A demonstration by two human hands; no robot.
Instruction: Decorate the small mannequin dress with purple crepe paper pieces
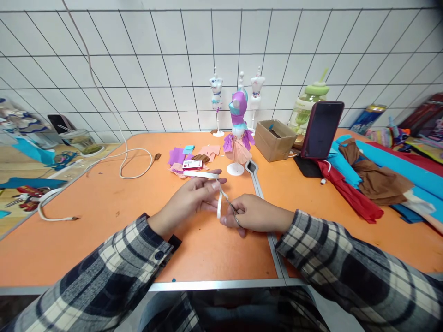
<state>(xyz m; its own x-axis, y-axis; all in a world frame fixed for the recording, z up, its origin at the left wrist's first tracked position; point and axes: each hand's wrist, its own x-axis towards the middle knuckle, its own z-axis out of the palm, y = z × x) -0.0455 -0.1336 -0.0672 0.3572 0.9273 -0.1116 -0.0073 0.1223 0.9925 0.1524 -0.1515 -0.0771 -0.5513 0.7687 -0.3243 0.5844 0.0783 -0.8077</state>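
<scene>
My left hand (204,191) pinches a narrow band of white tape (200,174) between thumb and fingers. From it a loose white strip (219,206) hangs down between the hands. My right hand (251,213) is closed around small metal scissors (236,217), whose blades point up and left towards the strip by my left fingertips. Whether the blades touch the strip I cannot tell. Just beyond the hands stands a small dress form (238,117) on a white base, wrapped in purple, blue and peach paper.
Coloured paper scraps (176,157) and a small red-and-white box (192,164) lie behind my left hand. More dress forms (216,90) line the wall. A cardboard box (275,140), a propped phone (322,130) and a drink bottle (308,106) stand right; crumpled paper (377,175) lies beyond.
</scene>
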